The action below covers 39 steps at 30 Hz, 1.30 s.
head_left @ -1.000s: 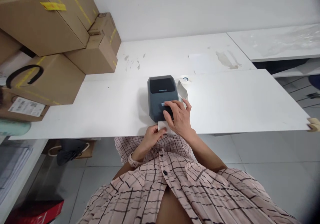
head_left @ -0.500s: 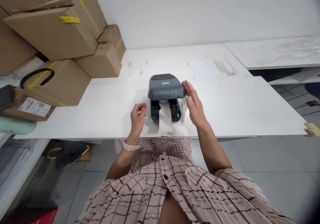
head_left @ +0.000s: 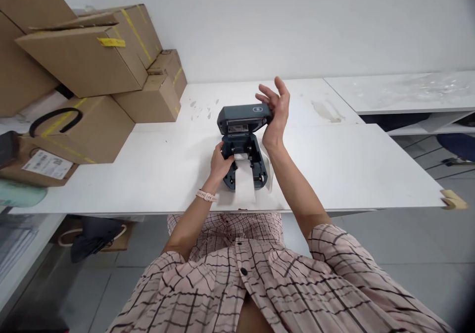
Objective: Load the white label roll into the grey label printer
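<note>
A dark grey label printer stands near the table's front edge with its lid tilted up. White label paper runs from inside the printer out over its front. At the printer's left side, my left hand grips the wall, its thumb reaching over the inside by the paper holder. My right hand is open against the lid's right edge, fingers spread and raised above it, the wrist bent back. Part of the paper roll's seat is hidden in shadow under the lid.
Cardboard boxes are piled on the left of the white table. A black strap and a green roll lie among them. The wall rises behind. A dark blue seat is at the right.
The printer's lid has swung further up and back, exposing more of the inside. My right hand has moved up with it. My left hand has come from beside the printer onto its left wall.
</note>
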Tool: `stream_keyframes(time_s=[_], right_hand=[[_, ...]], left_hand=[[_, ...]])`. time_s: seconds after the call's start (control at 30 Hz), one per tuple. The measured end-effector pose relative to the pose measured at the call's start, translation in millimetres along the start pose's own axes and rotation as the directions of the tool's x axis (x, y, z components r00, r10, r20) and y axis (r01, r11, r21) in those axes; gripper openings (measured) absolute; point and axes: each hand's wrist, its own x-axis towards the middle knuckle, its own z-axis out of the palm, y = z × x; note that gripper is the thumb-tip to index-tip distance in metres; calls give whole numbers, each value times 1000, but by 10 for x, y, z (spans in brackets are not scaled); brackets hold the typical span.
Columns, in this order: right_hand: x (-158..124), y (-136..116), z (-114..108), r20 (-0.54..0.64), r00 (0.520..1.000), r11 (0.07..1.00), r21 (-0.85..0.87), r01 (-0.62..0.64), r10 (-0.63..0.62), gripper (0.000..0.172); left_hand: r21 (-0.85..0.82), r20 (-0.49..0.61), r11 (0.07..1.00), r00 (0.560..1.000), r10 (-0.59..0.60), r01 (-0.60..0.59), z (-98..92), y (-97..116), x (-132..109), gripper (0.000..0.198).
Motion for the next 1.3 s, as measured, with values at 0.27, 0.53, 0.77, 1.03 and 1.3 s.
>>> stream_keyframes(time_s=[0.27, 0.53, 0.77, 1.03, 1.3], right_hand=[[759, 319, 226, -38, 989, 986, 100, -136, 141, 90], [781, 468, 145, -12, 999, 999, -4, -35, 35, 70], [-213, 162, -89, 721, 693, 898, -288, 332, -26, 35], [-229, 238, 370, 941, 248, 798, -327, 506, 229, 24], [-17, 275, 135, 988, 94, 948, -146, 282, 124, 53]], left_hand=[[11, -34, 1000, 999, 12, -11, 13, 53, -78, 70], [43, -36, 999, 999, -21, 22, -15, 168, -136, 69], [71, -85, 997, 996, -5, 11, 24, 146, -101, 69], [34, -50, 999, 999, 13, -11, -11, 83, -79, 78], [19, -23, 998, 998, 53, -53, -45, -6, -58, 83]])
